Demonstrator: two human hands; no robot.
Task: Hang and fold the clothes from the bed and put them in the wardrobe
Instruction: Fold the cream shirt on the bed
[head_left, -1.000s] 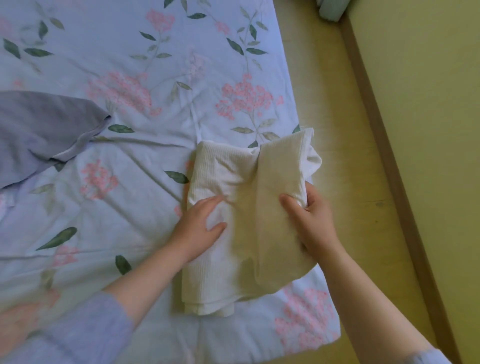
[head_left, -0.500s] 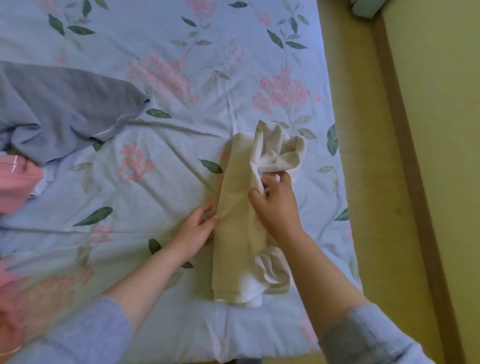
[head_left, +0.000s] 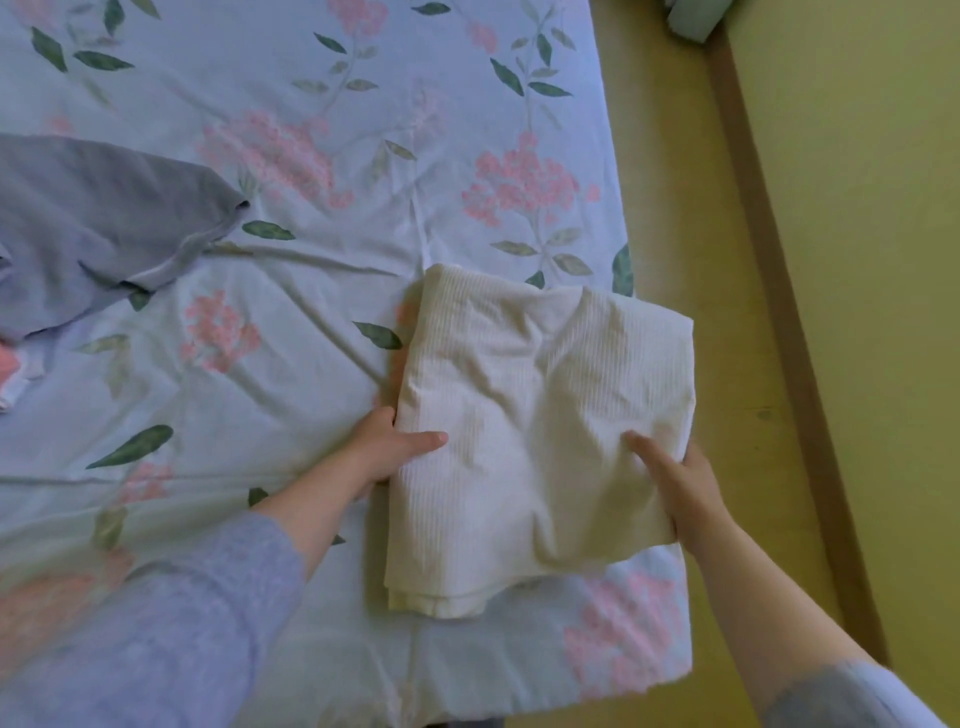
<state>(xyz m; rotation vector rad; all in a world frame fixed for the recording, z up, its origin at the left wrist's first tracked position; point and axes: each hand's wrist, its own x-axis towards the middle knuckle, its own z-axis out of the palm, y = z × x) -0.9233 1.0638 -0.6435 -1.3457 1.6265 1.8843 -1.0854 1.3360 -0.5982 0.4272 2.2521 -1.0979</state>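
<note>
A folded cream garment (head_left: 540, 431) was held on the bed (head_left: 311, 374), near its right edge. Its sides were clasped in the grips of the left hand (head_left: 387, 449) and right hand (head_left: 678, 486), thumbs on top.

place: home bedroom | evidence: bed (head_left: 363, 156) with floral sheet; clothes (head_left: 93, 228) lying on it

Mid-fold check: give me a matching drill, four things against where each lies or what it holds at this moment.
1 cream garment
2 grey garment
3 left hand
4 right hand

A unfolded, far left on the bed
B grips the cream garment's right edge
C folded, by the bed's right edge
D grips the cream garment's left edge

Pairs: 1-C, 2-A, 3-D, 4-B
</note>
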